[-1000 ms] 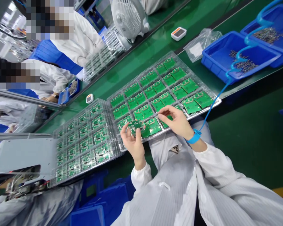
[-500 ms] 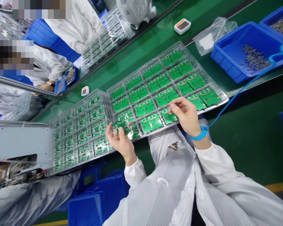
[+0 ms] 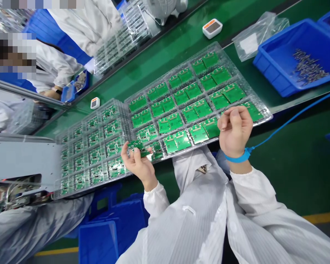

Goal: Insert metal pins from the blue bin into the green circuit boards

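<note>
My left hand (image 3: 141, 168) is closed on a green circuit board (image 3: 139, 147), holding it tilted above the near-left corner of a clear plastic tray (image 3: 266, 114). The tray's compartments carry many green boards, mostly in pairs. Over the tray's near-right part is my right hand (image 3: 235, 132), its fingers curled and the thumb pressed towards them. Whatever it may hold is hidden or too small to name. A blue wrist strap (image 3: 238, 157) with a cord circles my right wrist. The boards under that hand are partly covered.
To the left lie stacked clear trays (image 3: 123, 110) of populated boards, beside a grey machine (image 3: 22, 157). On the right, a blue bin (image 3: 268, 75) holds small metal-coloured parts (image 3: 309, 66), near a plastic bag (image 3: 246, 44). A white-and-orange device (image 3: 212, 28) sits behind. Co-workers are across the bench.
My right hand has moved right along the tray's near edge, uncovering a pair of boards. My left hand still holds the circuit board, now tilted differently. The view has shifted slightly.
</note>
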### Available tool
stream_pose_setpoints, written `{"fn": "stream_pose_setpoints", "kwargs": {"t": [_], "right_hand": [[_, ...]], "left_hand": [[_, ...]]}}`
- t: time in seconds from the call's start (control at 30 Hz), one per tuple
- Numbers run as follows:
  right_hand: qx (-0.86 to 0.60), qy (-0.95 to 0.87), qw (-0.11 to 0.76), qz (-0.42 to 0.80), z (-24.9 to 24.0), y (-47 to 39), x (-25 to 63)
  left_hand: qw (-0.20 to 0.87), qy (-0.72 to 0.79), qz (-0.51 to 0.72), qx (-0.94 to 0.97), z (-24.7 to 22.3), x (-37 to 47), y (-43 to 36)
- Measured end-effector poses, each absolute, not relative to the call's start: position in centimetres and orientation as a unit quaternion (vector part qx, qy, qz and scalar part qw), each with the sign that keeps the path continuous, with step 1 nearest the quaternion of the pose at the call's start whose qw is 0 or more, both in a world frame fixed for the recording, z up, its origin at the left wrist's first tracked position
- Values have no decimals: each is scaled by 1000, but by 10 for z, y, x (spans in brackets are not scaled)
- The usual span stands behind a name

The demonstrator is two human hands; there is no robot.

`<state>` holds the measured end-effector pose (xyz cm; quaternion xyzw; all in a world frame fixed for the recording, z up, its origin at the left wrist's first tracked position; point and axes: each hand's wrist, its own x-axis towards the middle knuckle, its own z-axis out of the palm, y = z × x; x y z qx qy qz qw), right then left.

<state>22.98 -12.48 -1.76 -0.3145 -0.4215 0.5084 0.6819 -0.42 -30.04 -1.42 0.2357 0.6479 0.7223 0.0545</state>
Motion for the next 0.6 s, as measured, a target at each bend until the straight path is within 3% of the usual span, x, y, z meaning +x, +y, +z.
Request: {"fn": "stream_pose_setpoints", "kwargs": {"t": [0.27, 0.47, 0.6], "right_hand": [[-342, -513, 640, 459, -20, -125, 239], [-362, -816, 353, 280, -5, -118, 258], [-378, -873, 244, 189, -11, -119, 252]], "left_hand": [[51, 648, 721, 241, -15, -5, -301], [67, 638, 731, 231, -14, -2, -300], [63, 646, 725, 229, -13, 0, -299]]}}
